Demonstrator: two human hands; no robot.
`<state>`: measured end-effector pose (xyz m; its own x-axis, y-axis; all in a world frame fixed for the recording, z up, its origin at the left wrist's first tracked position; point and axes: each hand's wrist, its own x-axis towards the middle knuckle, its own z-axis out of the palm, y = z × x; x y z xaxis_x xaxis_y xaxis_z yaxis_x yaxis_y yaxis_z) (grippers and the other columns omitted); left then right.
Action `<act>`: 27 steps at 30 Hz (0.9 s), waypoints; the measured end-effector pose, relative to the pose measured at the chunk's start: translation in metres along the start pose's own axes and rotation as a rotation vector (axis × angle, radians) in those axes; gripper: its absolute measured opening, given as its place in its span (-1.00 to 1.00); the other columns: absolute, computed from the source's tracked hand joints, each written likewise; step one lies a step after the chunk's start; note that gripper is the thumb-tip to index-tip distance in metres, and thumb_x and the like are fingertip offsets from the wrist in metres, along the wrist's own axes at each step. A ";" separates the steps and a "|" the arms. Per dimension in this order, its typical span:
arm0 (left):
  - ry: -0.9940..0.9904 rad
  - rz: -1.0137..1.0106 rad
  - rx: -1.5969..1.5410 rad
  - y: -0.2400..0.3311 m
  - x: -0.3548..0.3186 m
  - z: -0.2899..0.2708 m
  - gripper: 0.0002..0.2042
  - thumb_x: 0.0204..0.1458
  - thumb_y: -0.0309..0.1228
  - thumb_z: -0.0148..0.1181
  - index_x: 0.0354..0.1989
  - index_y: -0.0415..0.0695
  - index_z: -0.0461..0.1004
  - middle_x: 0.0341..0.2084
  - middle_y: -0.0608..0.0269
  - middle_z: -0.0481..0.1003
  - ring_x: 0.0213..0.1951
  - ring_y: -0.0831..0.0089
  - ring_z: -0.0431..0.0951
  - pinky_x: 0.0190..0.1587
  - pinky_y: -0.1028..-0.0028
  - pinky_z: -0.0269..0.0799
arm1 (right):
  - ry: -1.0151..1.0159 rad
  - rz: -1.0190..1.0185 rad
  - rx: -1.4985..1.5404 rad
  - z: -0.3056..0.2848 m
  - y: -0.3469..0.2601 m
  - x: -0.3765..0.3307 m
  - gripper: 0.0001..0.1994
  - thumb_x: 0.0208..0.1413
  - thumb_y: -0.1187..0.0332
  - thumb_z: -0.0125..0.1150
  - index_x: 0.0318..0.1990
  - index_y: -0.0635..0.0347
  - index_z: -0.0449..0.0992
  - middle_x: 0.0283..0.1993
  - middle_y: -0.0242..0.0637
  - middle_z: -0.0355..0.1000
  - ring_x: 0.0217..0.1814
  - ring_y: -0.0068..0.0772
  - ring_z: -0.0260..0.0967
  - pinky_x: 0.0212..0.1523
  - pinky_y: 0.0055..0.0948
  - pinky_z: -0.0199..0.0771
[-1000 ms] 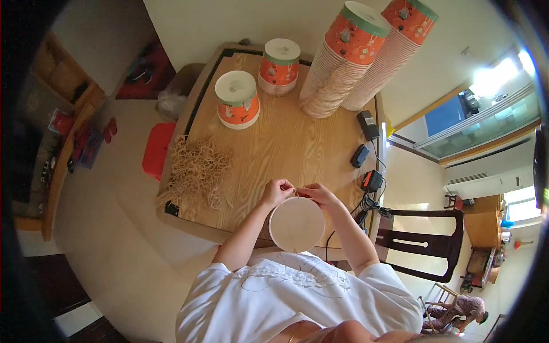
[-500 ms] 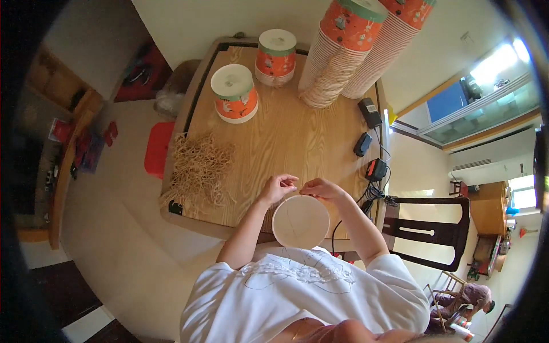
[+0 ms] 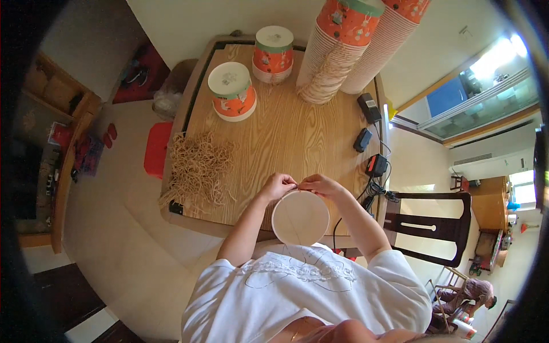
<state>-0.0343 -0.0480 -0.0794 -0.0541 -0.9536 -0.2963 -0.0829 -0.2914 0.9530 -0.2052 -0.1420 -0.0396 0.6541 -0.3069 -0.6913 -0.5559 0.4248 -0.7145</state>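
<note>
A round paper bucket [image 3: 301, 220] is close in front of my body at the table's near edge, its pale round mouth turned toward me. A thin line like a thread or cord crosses that pale face. At the bucket's far rim my right hand [image 3: 321, 186] is closed, its fingertips pinching the edge. My left hand [image 3: 280, 186] is closed in a pinch right beside it, the fingertips of both hands nearly meeting; what it holds is too small to make out. Left of my hands lies a loose heap of tan twisted cords [image 3: 200, 168].
Two orange-and-green paper buckets, one nearer [image 3: 233, 91] and one farther [image 3: 273, 54], stand upside down on the wooden table [image 3: 280, 131]. Tall bucket stacks [image 3: 337, 51] rise behind. Black adapters [image 3: 369, 108] and cables line the right edge, near a dark chair [image 3: 432, 228]. Another person [image 3: 474, 294] sits far right.
My left hand has moved slightly right, and its fingertips have closed in against the right hand's at the bucket's rim. The right hand stays at the rim.
</note>
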 end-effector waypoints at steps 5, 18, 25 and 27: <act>0.112 -0.009 0.066 0.007 0.000 0.006 -0.93 -0.12 -0.50 0.18 -0.48 -0.23 0.53 -0.55 0.21 0.54 -0.48 0.56 0.51 -0.40 0.56 0.41 | -0.207 -0.033 -0.092 -0.019 0.010 0.012 -0.83 0.03 0.28 0.12 -0.45 0.16 0.51 -0.54 -0.54 0.36 -0.50 -0.73 0.23 -0.52 -0.70 0.18; 0.149 0.057 -0.601 0.077 -0.036 -0.006 -0.68 0.06 -0.57 -0.10 0.02 -0.16 0.20 -0.36 0.10 0.51 -0.32 0.50 0.50 -0.24 0.56 0.42 | 0.070 -0.371 0.296 0.065 -0.013 -0.039 -0.68 -0.05 0.46 0.21 -0.10 0.18 0.31 -0.12 -0.36 0.32 -0.12 -0.49 0.30 -0.08 -0.51 0.34; 0.257 0.232 -0.172 0.087 -0.063 -0.002 -0.60 0.02 -0.55 -0.03 0.09 -0.15 0.17 -0.12 0.07 0.40 -0.11 0.38 0.42 -0.06 0.46 0.33 | -0.007 -0.240 0.496 0.063 -0.021 -0.062 -0.73 0.05 0.36 0.13 -0.10 0.06 0.27 -0.38 -0.45 0.33 -0.44 -0.68 0.27 -0.44 -0.62 0.42; 0.434 0.216 0.165 0.079 -0.075 -0.005 -0.58 -0.02 -0.50 0.05 0.06 -0.17 0.18 -0.13 0.06 0.40 -0.12 0.30 0.42 -0.08 0.41 0.33 | 0.063 -0.253 0.453 0.043 -0.025 -0.075 -0.75 0.05 0.35 0.12 -0.11 0.05 0.29 -0.38 -0.46 0.34 -0.50 -0.70 0.23 -0.49 -0.66 0.36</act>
<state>-0.0320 0.0004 0.0190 0.3277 -0.9448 -0.0071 -0.2733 -0.1020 0.9565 -0.2183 -0.0929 0.0347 0.6993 -0.4927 -0.5179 -0.0972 0.6522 -0.7517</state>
